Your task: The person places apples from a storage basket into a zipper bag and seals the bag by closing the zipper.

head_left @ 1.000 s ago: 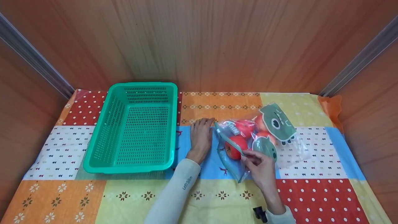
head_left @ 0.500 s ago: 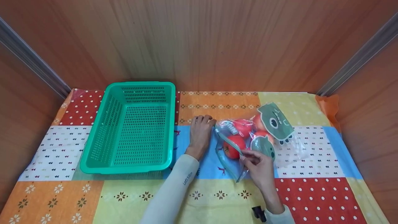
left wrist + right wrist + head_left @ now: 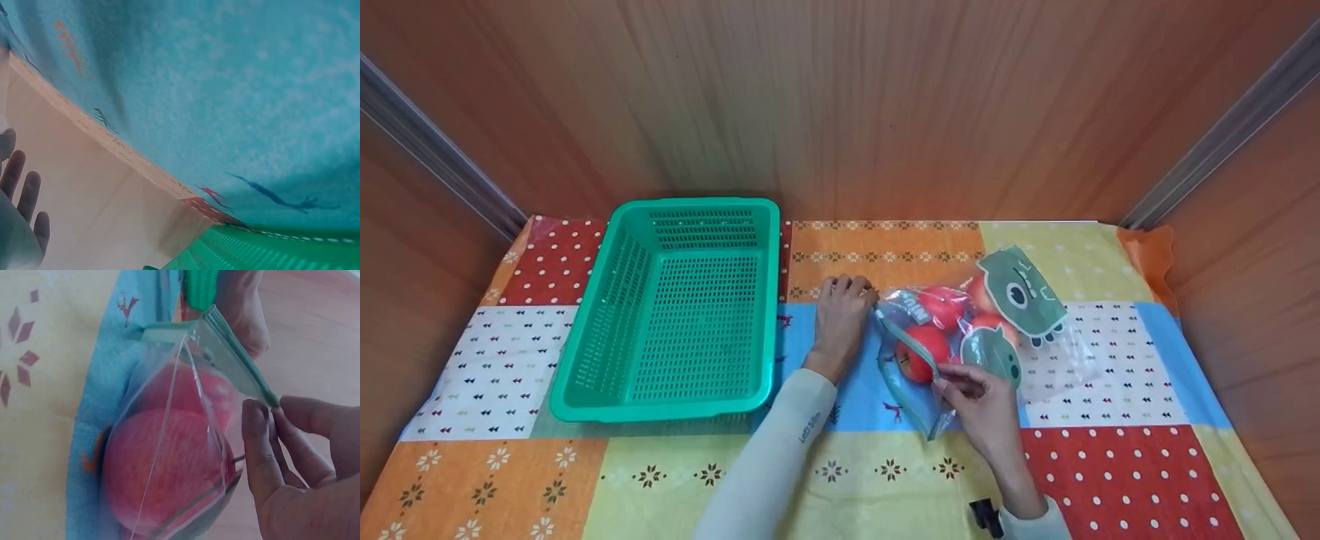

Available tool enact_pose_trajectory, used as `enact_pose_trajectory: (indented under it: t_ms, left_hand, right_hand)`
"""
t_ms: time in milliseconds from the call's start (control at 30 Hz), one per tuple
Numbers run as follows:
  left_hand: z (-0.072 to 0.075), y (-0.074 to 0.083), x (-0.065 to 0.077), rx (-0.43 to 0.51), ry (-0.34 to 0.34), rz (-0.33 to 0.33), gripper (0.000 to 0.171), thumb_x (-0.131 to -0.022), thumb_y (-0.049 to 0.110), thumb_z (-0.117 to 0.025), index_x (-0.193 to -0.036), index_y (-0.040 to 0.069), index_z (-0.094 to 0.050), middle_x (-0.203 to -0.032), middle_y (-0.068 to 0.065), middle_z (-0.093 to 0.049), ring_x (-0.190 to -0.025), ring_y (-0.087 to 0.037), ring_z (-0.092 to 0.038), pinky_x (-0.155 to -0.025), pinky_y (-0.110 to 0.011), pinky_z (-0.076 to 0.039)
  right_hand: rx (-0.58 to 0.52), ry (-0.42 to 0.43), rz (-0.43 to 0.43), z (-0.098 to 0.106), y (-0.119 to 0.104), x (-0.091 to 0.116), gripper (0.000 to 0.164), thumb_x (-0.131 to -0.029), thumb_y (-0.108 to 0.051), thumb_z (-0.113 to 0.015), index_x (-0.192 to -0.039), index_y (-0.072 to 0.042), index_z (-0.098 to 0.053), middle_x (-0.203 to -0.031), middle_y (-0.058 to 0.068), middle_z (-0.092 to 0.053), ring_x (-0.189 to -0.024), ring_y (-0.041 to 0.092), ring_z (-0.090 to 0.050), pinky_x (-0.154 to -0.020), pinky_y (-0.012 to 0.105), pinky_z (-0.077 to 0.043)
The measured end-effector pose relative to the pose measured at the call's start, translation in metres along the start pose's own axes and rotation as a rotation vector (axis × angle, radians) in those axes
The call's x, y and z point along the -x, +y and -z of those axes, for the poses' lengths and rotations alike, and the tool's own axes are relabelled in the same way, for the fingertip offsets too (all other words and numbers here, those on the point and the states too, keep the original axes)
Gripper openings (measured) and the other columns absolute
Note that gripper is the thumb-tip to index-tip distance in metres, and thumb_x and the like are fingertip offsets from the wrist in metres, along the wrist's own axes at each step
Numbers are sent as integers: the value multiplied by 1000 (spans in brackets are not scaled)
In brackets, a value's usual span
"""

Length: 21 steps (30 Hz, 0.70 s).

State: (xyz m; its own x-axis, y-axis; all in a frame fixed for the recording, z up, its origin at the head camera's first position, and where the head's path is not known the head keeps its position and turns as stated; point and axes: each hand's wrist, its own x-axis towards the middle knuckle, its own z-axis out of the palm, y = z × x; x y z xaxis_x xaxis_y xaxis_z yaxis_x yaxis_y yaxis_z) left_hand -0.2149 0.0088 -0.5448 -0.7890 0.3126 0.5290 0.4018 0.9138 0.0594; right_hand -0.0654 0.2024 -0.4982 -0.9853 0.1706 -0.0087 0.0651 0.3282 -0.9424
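A clear zip bag [image 3: 915, 306] with green dinosaur prints lies right of centre, several red apples [image 3: 924, 352] inside. Its mouth faces left, and the green-edged lips stand apart. My right hand [image 3: 986, 409] pinches the upper lip between thumb and fingers; the right wrist view shows this grip [image 3: 304, 455] close beside a large apple [image 3: 163, 467]. At the bag's far corner, my left hand [image 3: 840, 322] holds the end of the zip edge with bent thumb and forefinger. In the left wrist view the other fingers [image 3: 28, 194] are spread, and the pinch itself is hidden.
A green perforated plastic basket [image 3: 697, 330] stands left of my left hand, with nothing in it. A patchwork-print cloth [image 3: 660, 480] covers the table. Wooden panels [image 3: 840, 112] close off the back and both sides. A black clip [image 3: 985, 517] sits by my right cuff.
The head view has shifted slightly, so everything appears a little further left. My left fingers bend more at the bag's corner. The right hand keeps its pinch on the lip.
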Motion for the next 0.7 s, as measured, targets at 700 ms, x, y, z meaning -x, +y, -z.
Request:
enact_pose_trajectory:
  t_ms: [700]
  left_hand:
    - [1,-1,-7,9,-103,88,18,-98,20,-77,-114,23,-84,-115,0,-75,-111,-21,-66,-103,-40,-49]
  right_hand:
    - [648,-108,324,8,19,31,46,-79,-1,-92,-121,-15,-75,-124,-1,-59,-118,14,-57,-90,36,-62]
